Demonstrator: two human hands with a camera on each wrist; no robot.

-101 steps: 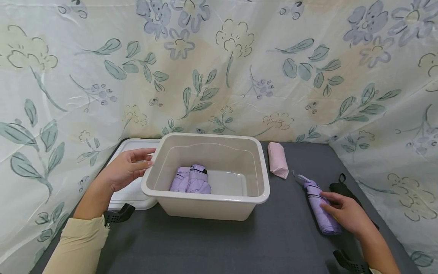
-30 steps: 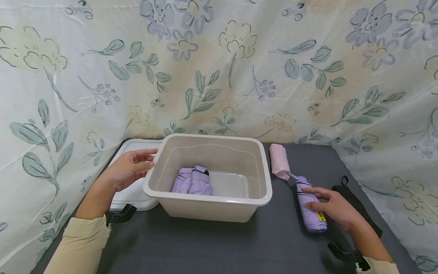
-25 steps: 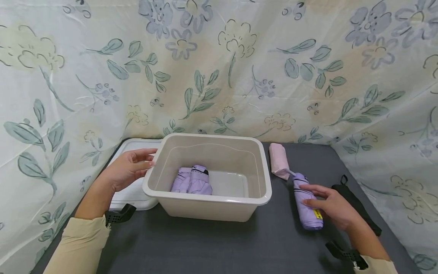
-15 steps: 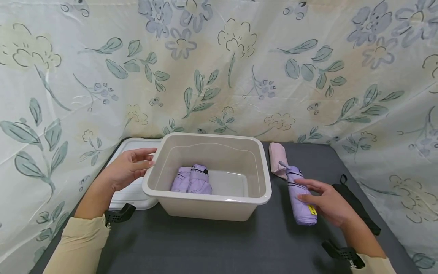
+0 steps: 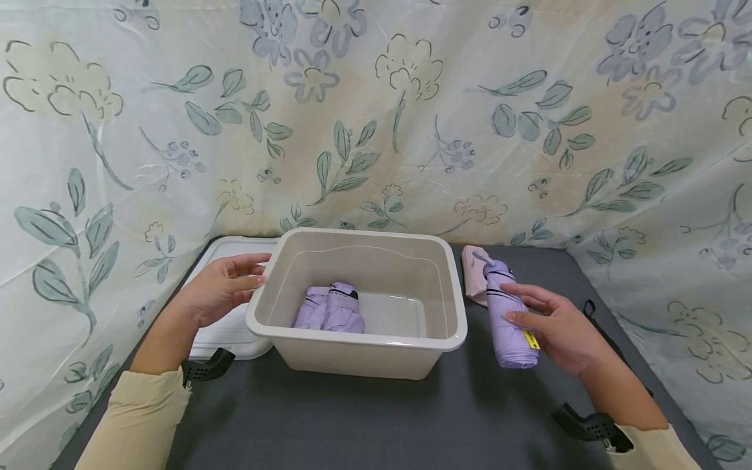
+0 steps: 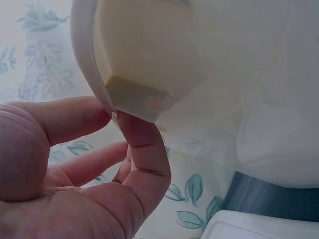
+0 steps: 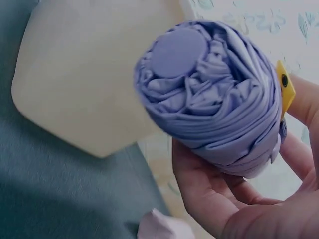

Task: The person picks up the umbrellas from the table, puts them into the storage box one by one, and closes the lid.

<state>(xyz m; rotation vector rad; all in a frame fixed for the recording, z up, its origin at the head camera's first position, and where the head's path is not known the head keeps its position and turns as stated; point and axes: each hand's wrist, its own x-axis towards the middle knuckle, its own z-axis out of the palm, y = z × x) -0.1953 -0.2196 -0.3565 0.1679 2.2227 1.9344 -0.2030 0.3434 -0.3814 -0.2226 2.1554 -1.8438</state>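
Observation:
My right hand (image 5: pixel 561 333) grips a folded lilac umbrella (image 5: pixel 506 326) to the right of the bin. The umbrella leans with its strap end away from me and a yellow tag near my fingers. In the right wrist view its rolled base (image 7: pixel 209 94) faces the camera. My left hand (image 5: pixel 220 290) pinches the left rim of a beige plastic bin (image 5: pixel 358 356). The left wrist view shows thumb and curled index finger meeting at that rim (image 6: pixel 84 55). Inside the bin, on its left, lie two lilac folded items (image 5: pixel 329 310) that look like compact umbrellas, side by side.
A pink wrapped bundle (image 5: pixel 472 277) lies right of the bin, partly covered by the umbrella. Behind my right forearm a black item with a loop (image 5: pixel 589 308) is mostly hidden. A white lid (image 5: pixel 229 336) lies under the bin's left side. Floral cloth (image 5: pixel 376 130) hangs around the dark table (image 5: pixel 376 424).
My right hand has taken the lilac umbrella from beside the black item, lifted it and carried it left towards the bin. My left hand has stayed on the rim.

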